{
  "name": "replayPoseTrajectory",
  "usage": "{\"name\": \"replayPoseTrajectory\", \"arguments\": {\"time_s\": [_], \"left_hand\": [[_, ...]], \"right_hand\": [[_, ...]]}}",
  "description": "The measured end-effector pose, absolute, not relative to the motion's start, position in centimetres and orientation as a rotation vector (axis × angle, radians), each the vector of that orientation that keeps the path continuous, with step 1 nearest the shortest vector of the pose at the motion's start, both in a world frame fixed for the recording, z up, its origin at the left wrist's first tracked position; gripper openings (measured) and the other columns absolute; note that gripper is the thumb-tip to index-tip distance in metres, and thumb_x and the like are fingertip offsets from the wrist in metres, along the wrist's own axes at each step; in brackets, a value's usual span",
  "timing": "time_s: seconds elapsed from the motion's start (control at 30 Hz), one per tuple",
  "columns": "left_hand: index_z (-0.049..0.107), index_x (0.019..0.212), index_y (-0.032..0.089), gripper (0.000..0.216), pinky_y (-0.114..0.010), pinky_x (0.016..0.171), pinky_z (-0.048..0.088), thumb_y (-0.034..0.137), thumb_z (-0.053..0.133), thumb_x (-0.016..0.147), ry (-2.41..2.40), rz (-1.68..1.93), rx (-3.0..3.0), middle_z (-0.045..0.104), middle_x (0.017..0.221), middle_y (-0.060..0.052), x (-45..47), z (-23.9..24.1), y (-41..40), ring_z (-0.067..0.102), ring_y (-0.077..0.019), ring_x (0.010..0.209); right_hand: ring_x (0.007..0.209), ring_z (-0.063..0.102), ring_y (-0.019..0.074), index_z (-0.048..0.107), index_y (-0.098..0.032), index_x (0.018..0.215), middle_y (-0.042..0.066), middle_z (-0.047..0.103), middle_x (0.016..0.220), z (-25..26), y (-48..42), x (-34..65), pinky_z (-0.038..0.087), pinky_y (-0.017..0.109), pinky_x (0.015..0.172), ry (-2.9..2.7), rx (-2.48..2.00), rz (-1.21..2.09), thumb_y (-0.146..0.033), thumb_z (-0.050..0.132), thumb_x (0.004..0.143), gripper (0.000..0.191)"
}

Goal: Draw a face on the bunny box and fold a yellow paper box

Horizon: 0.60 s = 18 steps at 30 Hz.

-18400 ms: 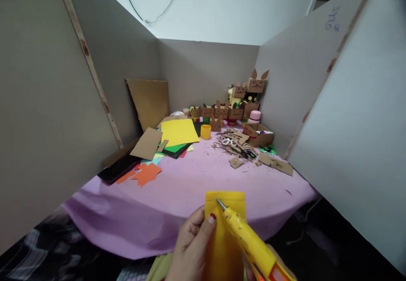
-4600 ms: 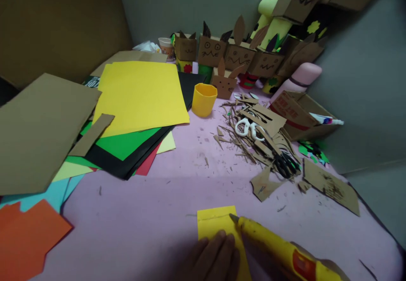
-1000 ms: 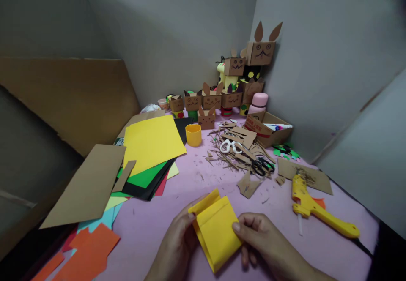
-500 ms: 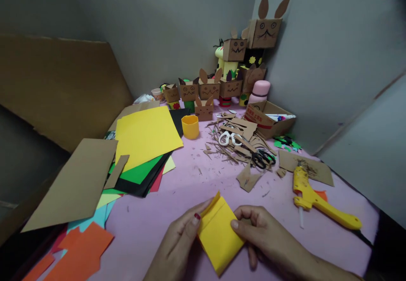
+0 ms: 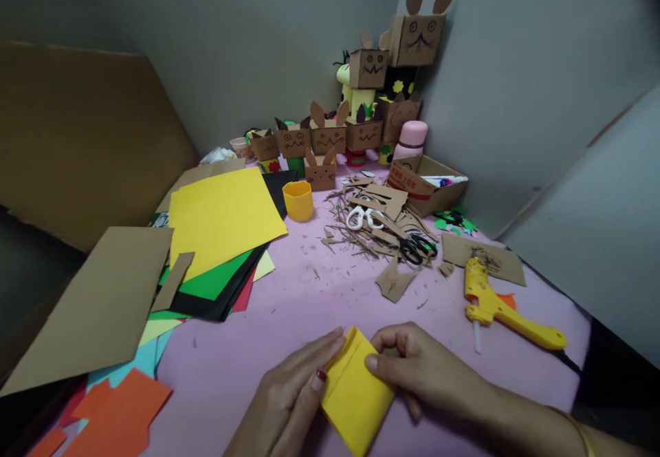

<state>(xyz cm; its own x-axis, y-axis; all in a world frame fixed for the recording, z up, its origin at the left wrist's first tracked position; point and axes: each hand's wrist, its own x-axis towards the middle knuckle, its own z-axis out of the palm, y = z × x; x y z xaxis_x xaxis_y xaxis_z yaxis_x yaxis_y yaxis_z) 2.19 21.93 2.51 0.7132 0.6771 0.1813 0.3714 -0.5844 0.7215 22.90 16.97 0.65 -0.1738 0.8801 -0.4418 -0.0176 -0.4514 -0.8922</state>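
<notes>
Between my two hands is a folded piece of yellow paper (image 5: 357,396), tilted above the near edge of the pink table. Its upper left edge shows a crease and an overlapping flap. My left hand (image 5: 291,392) grips the left side, thumb on the front and fingers behind the flap edge. On the right, my right hand (image 5: 412,364) pinches the paper with the thumb on its front; the other fingers are partly hidden behind it. Farther back stands a yellow paper ring (image 5: 298,201).
Coloured paper sheets (image 5: 227,216) and cardboard (image 5: 97,299) lie left. Cardboard scraps with white scissors (image 5: 365,218) and black scissors (image 5: 416,247) spread mid-right. A yellow glue gun (image 5: 508,313) rests at right. Cardboard animal heads (image 5: 330,137) and an open box (image 5: 430,185) stand behind.
The view has shifted slightly, so the table's things sit farther left. My left fingers have straightened along the flap's edge. Both hands still hold the yellow paper.
</notes>
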Motion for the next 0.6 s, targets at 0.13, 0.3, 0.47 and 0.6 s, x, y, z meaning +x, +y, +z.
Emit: {"name": "replayPoseTrajectory", "arguments": {"time_s": [0.13,0.3,0.47,0.6], "left_hand": [[0.037,0.133,0.027,0.041,-0.025,0.097,0.044,0.024,0.035,0.092,0.636,0.618,2.506,0.054,0.132,0.002,1.9,2.2,22.5,0.051,-0.0101,0.117],[0.041,0.131,0.02,0.04,-0.024,0.095,0.045,0.024,0.036,0.092,0.56,0.613,2.722,0.057,0.128,-0.003,1.8,2.0,22.9,0.053,-0.0112,0.115],[0.045,0.127,0.015,0.038,-0.026,0.093,0.047,0.024,0.035,0.092,0.479,0.647,2.87,0.059,0.125,-0.006,1.6,1.7,23.0,0.054,-0.0124,0.114],[0.046,0.126,0.015,0.037,-0.028,0.093,0.047,0.023,0.036,0.091,0.462,0.673,2.955,0.061,0.123,-0.006,1.6,1.7,23.1,0.055,-0.0133,0.113]], "right_hand": [[0.025,0.034,0.0001,0.056,-0.014,0.077,-0.008,0.048,0.05,0.8,17.1,22.8,0.025,0.011,0.024,-1.041,-1.443,1.701,-0.038,0.056,0.077,0.024],[0.024,0.033,0.002,0.057,-0.014,0.074,-0.01,0.043,0.042,1.0,17.3,22.7,0.024,0.011,0.023,-1.073,-1.491,1.703,-0.033,0.053,0.077,0.02],[0.024,0.032,0.0017,0.057,-0.015,0.074,-0.01,0.044,0.042,1.2,17.4,22.7,0.023,0.011,0.022,-1.074,-1.497,1.713,-0.029,0.052,0.076,0.016],[0.023,0.031,0.0017,0.056,-0.015,0.072,-0.01,0.043,0.042,1.2,17.4,22.8,0.023,0.011,0.022,-1.059,-1.508,1.717,-0.026,0.051,0.076,0.013]]}}
